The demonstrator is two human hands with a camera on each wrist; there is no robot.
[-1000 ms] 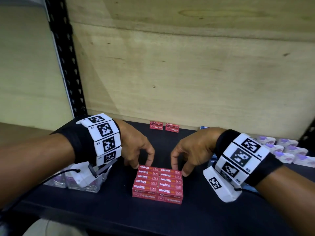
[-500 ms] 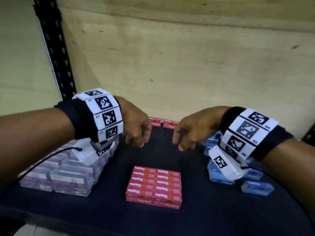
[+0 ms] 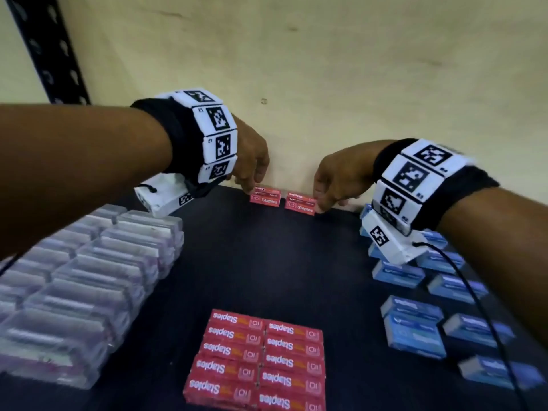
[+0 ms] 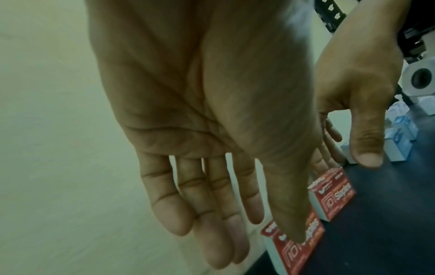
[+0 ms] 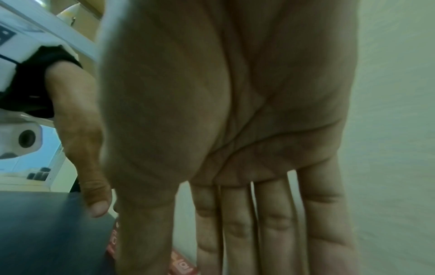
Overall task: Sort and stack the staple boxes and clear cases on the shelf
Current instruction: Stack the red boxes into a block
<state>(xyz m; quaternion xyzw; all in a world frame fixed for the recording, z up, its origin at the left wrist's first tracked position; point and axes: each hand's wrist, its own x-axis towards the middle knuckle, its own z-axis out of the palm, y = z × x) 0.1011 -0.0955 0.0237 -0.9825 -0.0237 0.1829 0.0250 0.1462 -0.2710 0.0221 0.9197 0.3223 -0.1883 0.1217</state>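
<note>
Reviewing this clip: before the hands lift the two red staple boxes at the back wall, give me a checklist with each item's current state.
1. Left hand at the left red staple box: ok, fingers extended at its left end.
2. Right hand at the right red staple box: ok.
3. Either box firmly gripped: cannot tell.
4. Red staple box stack squared for more boxes: ok.
5. Path from the wall to the stack clear: ok.
6. Blue staple boxes sorted: not ok, scattered.

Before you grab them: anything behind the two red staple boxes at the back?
Only the plywood back panel shows behind the two red staple boxes. The left hand and right hand cover their outer ends.
</note>
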